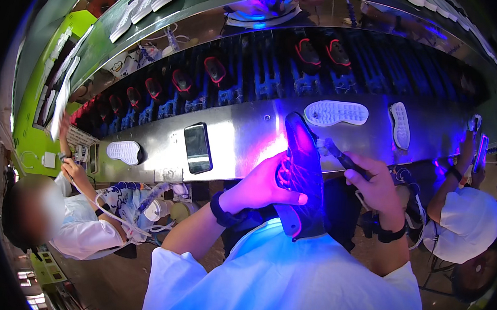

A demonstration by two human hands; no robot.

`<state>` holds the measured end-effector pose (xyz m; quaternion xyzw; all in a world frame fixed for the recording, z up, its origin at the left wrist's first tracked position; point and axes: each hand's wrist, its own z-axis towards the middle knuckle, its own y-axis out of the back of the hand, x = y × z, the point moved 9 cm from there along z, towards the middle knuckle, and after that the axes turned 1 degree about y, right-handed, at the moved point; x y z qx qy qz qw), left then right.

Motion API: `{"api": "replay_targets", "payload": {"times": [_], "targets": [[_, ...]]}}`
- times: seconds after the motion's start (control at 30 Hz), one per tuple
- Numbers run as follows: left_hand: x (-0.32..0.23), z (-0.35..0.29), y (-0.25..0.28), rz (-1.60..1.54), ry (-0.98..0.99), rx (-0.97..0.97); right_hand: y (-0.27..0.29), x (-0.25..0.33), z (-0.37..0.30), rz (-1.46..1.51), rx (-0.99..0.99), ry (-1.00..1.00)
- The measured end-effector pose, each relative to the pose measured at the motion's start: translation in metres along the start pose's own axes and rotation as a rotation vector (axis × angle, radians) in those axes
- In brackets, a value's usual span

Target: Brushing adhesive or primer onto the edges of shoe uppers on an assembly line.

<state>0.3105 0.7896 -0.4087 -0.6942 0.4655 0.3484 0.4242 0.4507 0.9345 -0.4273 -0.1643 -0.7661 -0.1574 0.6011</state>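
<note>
My left hand (258, 184) is wrapped round a dark shoe upper (307, 179), with its thumb across the front. The shoe stands toe away from me, under blue and pink light. In my right hand (376, 184) is a brush (346, 160) with a dark handle. Its pale bristles meet, or come very near, the shoe's right edge by the toe. A white shoe sole (336, 113) lies on the metal bench (245, 117) just beyond the shoe. Another white sole (400, 125) rests farther right.
A conveyor (265, 78) with several dark, red-edged shoes (214, 71) runs behind the bench. On the bench's left lie a phone (197, 148) and a third sole (123, 151). Co-workers sit at left (85, 224) and right (465, 225). A white tub (157, 209) stands lower left.
</note>
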Motion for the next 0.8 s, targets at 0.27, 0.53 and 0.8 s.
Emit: {"api": "replay_targets", "payload": {"times": [0.27, 0.53, 0.8], "targets": [[0.022, -0.006, 0.015, -0.248, 0.078, -0.031, -0.029, -0.024, 0.002, 0.026, -0.011, -0.039], [0.037, -0.013, 0.039, -0.288, 0.029, -0.040, -0.043, -0.024, -0.007, -0.075, 0.182, -0.108], [0.026, -0.015, 0.057, -0.228, 0.012, -0.121, -0.047, -0.031, 0.010, -0.054, 0.172, 0.094]]}}
